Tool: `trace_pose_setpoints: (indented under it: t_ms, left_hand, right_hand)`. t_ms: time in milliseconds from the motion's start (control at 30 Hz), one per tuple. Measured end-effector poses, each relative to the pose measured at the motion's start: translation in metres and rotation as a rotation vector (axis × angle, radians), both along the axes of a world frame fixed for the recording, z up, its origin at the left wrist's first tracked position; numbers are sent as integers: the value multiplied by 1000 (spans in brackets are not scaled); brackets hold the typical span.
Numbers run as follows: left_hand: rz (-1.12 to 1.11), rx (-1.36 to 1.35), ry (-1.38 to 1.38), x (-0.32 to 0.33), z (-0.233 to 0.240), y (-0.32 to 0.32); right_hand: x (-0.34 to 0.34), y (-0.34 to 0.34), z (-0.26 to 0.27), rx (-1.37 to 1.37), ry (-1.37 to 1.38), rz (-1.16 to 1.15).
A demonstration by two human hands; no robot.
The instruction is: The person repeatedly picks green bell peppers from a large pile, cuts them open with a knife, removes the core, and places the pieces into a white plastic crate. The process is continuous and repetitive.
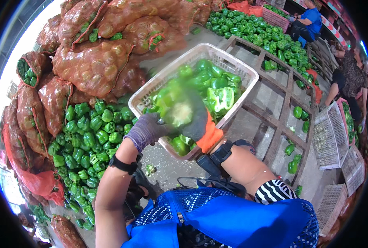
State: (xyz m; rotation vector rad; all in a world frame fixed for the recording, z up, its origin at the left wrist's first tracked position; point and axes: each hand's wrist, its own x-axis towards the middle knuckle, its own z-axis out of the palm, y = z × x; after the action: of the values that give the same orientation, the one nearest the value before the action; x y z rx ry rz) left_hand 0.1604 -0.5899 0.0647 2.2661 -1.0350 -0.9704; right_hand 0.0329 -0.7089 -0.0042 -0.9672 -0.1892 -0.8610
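Observation:
A white plastic crate [246, 65] holding green bell peppers [202, 74] stands before me, some of the peppers cut open with pale insides showing. Over its near left part, a blurred green pepper with a pale core [181, 114] lies between my two gloved hands. My left hand [148, 127], in a purple-grey knit glove, has its fingers curled at the pepper's left side; a small dark object at its fingertips is too blurred to name. My right hand [202, 125], in an orange and dark grey glove, is against the pepper's right side, its fingers blurred.
Whole green peppers [91, 139] are heaped on the floor at left, below red mesh sacks [91, 65]. A pallet-like frame [277, 124] lies at right, near stacked crates [329, 139]. Another pepper heap [252, 28] lies behind. Two people [309, 21] work at far right.

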Motion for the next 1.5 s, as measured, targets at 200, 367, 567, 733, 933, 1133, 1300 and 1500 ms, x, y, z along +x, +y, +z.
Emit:
trace_pose_setpoints:
  t_ms: [200,367,567,733,933,1133,1300,1500]
  left_hand:
    - [243,-22,696,11,8,36]
    - [244,-185,583,-6,12,57]
    - [122,-798,-187,-16,7,67]
    - [-426,-570,-511,5,-14,33]
    - [-316,-719,145,-8,-30,11]
    - [-209,-676,501,-5,-34,13]
    - [-190,-518,806,-7,-38,9]
    - [-71,-475,536,-3,-35,-44]
  right_hand:
    - [10,14,8,657,-102,612]
    - [16,28,17,-174,50,-54]
    - [25,43,1,646,-64,441]
    - [17,20,-16,-546,398,-397]
    - [-9,20,-5,-568,483,-545]
    - [-23,-7,4,-478,262,27]
    - [-29,-23,3,-591,107,16]
    - [-9,-66,2,-754,144,-346]
